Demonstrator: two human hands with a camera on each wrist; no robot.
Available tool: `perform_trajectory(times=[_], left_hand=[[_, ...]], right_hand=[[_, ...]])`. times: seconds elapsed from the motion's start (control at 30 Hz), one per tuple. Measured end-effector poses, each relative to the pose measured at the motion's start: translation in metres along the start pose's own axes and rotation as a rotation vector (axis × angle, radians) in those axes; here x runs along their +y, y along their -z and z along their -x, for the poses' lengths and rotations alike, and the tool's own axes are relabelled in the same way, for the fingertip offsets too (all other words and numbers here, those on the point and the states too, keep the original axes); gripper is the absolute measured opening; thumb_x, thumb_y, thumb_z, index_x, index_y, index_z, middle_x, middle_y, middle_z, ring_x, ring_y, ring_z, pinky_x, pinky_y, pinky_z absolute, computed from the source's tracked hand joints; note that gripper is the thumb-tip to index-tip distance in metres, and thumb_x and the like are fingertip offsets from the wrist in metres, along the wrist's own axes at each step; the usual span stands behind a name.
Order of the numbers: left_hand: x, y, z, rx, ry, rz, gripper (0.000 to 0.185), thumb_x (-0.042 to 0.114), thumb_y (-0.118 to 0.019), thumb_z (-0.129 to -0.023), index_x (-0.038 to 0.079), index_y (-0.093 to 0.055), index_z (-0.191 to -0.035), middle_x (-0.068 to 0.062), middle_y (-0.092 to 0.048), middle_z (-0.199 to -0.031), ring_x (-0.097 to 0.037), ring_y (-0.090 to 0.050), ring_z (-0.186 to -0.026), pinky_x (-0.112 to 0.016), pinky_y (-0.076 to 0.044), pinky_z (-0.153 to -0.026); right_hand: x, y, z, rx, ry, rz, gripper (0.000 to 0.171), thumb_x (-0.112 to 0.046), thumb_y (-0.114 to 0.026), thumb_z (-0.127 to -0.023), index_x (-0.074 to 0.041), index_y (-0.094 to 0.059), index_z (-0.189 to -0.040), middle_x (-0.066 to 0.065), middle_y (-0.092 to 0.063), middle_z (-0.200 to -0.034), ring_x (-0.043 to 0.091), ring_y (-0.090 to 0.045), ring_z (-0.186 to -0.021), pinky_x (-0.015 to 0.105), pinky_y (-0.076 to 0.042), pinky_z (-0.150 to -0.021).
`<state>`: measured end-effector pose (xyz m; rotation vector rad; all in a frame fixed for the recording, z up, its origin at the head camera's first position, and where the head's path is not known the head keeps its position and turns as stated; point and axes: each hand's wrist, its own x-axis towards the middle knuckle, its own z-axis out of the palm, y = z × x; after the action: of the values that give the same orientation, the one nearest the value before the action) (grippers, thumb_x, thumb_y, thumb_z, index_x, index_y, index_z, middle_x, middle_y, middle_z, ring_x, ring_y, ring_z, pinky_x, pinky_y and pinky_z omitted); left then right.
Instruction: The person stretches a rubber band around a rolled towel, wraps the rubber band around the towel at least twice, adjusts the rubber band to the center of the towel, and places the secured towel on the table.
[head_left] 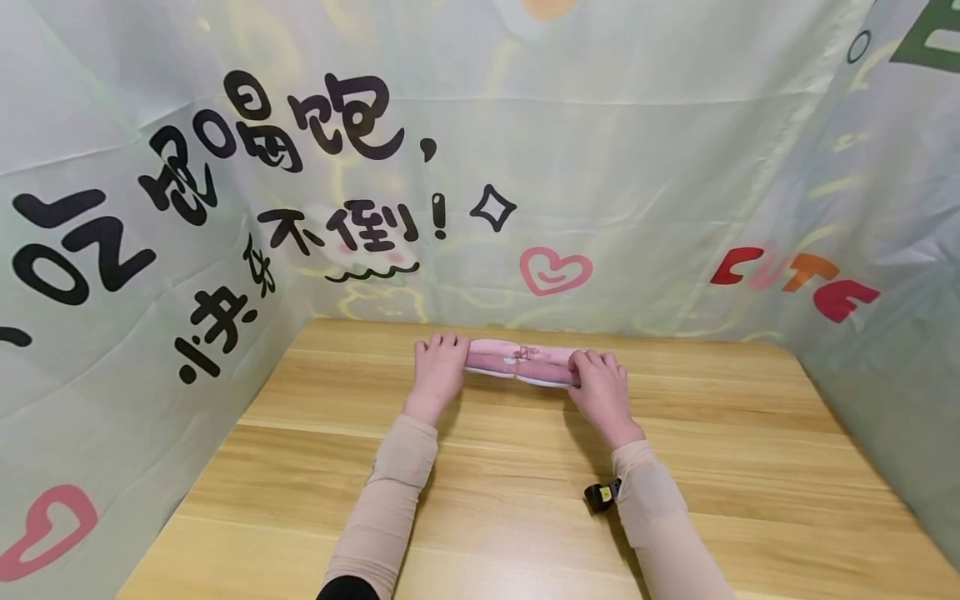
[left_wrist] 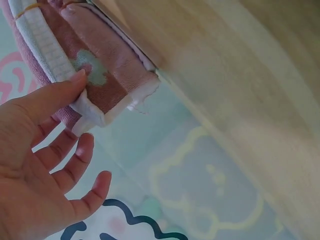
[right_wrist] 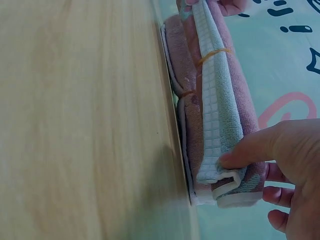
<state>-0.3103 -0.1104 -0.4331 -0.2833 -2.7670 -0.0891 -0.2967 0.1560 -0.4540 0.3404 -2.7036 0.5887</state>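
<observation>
Two folded pink towels lie one against the other, each bound round the middle with a rubber band. The left hand [head_left: 439,371] pinches one end of the banded towel with the pale waffle strip [left_wrist: 47,47], its thumb on the strip. At the opposite end the right hand [head_left: 601,387] grips that same towel [right_wrist: 215,107], thumb on top and fingers behind. Beside it the second towel [right_wrist: 189,117] rests along the table; in the left wrist view its brown-pink side [left_wrist: 107,47] shows. The undersides of both towels are hidden.
The wooden table [head_left: 510,500] runs back to a printed cloth wall [head_left: 637,208], which also stands at both sides. A small black device [head_left: 600,497] sits at the right wrist. Both forearms wear beige sleeves [head_left: 393,492].
</observation>
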Motion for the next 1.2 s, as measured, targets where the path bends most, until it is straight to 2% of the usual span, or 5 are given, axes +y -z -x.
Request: perform_trajectory(times=[0.33, 0.63, 0.87, 1.03, 1.2], left_hand=[[0.0013, -0.0014, -0.0072, -0.135, 0.06, 0.038, 0.031, 0.003, -0.06, -0.091, 0.013, -0.062, -0.12, -0.012, -0.063, -0.119, -0.035, -0.057, -0.113, -0.06, -0.042, -0.095], [0.0051, -0.0036, -0.0096, -0.179, 0.083, 0.056, 0.029, 0.003, -0.053, -0.095, 0.012, -0.062, -0.121, -0.014, -0.063, -0.12, -0.037, -0.058, -0.112, -0.061, -0.042, -0.095], [0.0066, -0.0027, -0.0101, -0.217, 0.085, 0.057, 0.024, 0.004, -0.052, -0.095, 0.011, -0.064, -0.115, -0.014, -0.063, -0.119, -0.037, -0.059, -0.111, -0.064, -0.041, -0.098], [0.0063, -0.0005, -0.0091, -0.218, 0.087, 0.058, 0.022, 0.005, -0.053, -0.095, 0.012, -0.065, -0.111, -0.012, -0.064, -0.116, -0.036, -0.06, -0.106, -0.06, -0.045, -0.093], [0.0039, -0.0006, -0.0075, -0.209, 0.092, 0.062, 0.015, 0.006, -0.06, -0.09, 0.014, -0.066, -0.101, -0.008, -0.065, -0.109, -0.032, -0.061, -0.1, -0.054, -0.048, -0.086]], right_hand=[[-0.0007, -0.0035, -0.0036, -0.059, -0.014, 0.034, 0.025, -0.002, -0.072, -0.075, -0.013, -0.055, -0.09, 0.006, -0.055, -0.088, 0.031, -0.045, -0.093, 0.042, -0.032, -0.073], [-0.0004, -0.0077, -0.0044, -0.06, -0.029, 0.037, 0.024, -0.001, -0.07, -0.075, -0.012, -0.053, -0.088, 0.007, -0.054, -0.089, 0.031, -0.045, -0.089, 0.04, -0.032, -0.069], [0.0006, -0.0091, -0.0027, -0.053, -0.029, 0.045, 0.024, 0.0, -0.07, -0.075, -0.01, -0.054, -0.09, 0.011, -0.055, -0.093, 0.035, -0.048, -0.092, 0.046, -0.037, -0.071], [0.0017, -0.0089, -0.003, -0.068, -0.031, 0.04, 0.027, -0.001, -0.071, -0.074, -0.01, -0.055, -0.094, 0.013, -0.056, -0.098, 0.036, -0.048, -0.095, 0.049, -0.039, -0.074], [0.0029, -0.0064, -0.0031, -0.085, -0.031, 0.016, 0.031, -0.002, -0.072, -0.073, -0.009, -0.056, -0.098, 0.016, -0.056, -0.103, 0.038, -0.048, -0.099, 0.052, -0.039, -0.078]])
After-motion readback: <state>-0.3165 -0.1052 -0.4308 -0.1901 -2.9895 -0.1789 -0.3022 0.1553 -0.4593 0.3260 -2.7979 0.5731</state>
